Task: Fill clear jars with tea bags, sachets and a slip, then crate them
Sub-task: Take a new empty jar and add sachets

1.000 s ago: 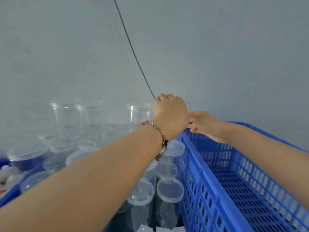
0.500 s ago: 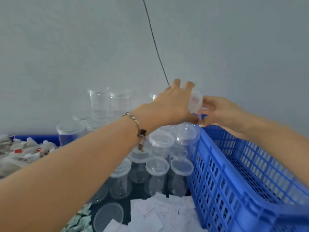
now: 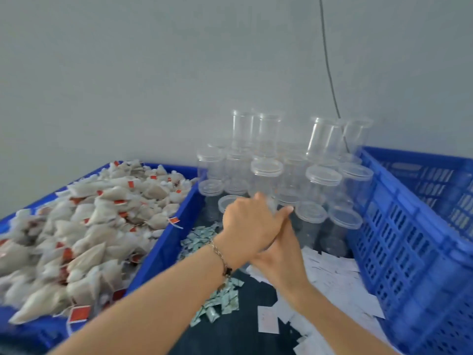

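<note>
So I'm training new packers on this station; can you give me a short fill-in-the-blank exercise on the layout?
1. The tea bags are piled in a ____ tray on the left.
2. The jars stand against the wall between the tray and the ____.
3. The white slips lie beside the crate, and the sachets lie nearer the ____.
4. The left hand crosses ____ the right hand.

Missing words: blue; crate; tray; over
</note>
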`<state>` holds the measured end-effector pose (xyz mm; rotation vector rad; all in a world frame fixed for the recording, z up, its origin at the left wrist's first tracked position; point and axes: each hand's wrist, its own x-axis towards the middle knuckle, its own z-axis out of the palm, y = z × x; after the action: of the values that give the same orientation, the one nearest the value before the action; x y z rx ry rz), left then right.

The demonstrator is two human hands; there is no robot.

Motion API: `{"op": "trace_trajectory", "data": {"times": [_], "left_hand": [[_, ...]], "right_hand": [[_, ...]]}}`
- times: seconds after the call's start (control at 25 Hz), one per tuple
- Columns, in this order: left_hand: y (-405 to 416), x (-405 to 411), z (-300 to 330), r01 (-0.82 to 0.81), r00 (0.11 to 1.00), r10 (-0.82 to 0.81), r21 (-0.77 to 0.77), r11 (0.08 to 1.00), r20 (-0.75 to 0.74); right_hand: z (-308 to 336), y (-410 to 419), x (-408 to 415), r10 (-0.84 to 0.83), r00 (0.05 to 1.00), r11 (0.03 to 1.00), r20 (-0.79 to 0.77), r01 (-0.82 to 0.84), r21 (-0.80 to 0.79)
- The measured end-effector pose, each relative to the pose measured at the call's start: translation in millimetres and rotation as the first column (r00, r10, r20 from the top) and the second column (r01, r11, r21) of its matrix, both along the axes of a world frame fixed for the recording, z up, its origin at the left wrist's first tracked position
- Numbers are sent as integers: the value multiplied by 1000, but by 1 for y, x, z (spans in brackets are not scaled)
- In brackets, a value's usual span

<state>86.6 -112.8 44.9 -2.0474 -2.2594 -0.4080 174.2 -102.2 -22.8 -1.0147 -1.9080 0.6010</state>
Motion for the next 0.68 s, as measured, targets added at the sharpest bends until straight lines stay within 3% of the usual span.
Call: {"op": "trace_trajectory", "data": {"times": [0.08,0.16,0.2,0.28,0.36,0.4,0.48,0.56,0.68], "left_hand": [[-9,-12,-13,-48,993,73,-257,965,88],[-19,-31,-3,-32,973,155,-570,821,169],[-20,-41,1,-4,987,101,-617,787,122],[-20,-55,10,109,989,-147,-579,808,-20],[-22,-56,13,319,932,-354,-635,703,76],[-21,-54,10,352,927,-344,-666,658,150],[-13,-50,3,322,946,-195,-667,672,260],[-5,-49,-4,188,966,-12,-669,719,259],[17,-61,-20,57,882,221,-560,827,416]], "right_hand": [[-26,-16,-17,-3,1000,1000,25,3,-17],[-47,-25,-19,38,999,991,7,-37,-131],[-54,-26,-16,53,998,981,-38,-60,-187],[-59,-26,-10,81,994,967,-68,-95,-236],[-59,-27,-8,117,993,975,32,-109,-192],[-60,-29,-6,139,987,977,76,-125,-171],[-65,-29,-6,141,982,978,128,-118,-171],[-71,-27,-1,86,989,958,121,-49,-283],[-83,-26,24,28,997,898,71,6,-440]]}}
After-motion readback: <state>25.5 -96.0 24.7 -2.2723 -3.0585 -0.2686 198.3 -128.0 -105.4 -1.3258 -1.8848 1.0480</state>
